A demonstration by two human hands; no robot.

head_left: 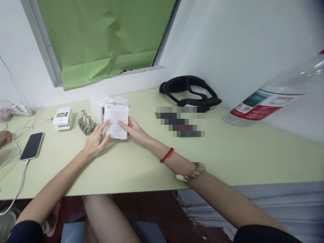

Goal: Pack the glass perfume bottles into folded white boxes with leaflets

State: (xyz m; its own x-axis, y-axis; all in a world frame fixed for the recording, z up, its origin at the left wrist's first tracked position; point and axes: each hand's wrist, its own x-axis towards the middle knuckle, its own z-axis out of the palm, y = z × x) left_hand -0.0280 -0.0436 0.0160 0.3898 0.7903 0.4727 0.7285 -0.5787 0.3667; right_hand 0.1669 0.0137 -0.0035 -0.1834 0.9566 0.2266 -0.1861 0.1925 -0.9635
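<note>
A small white carton (115, 123) with fine print on its face is held up over the table. Its top end shows a notched flap. My right hand (134, 130) grips its right side, thumb on the printed face and the other fingers hidden behind. At the left edge, my left hand (95, 140) has its fingers and thumb on the carton. Directly behind stand more white boxes (97, 104), partly covered by it. Several clear glass bottles (87, 125) with silvery-green caps are just left of the carton. Farther left lies a white box with a green picture (62, 116).
A phone (32, 145) on a white cable lies at the left, near another person's hand (5, 137). A power strip (21, 111) sits behind. To the right are a blurred-out dark object (181, 123), a black headset (191, 91) and a large plastic bottle (260, 101).
</note>
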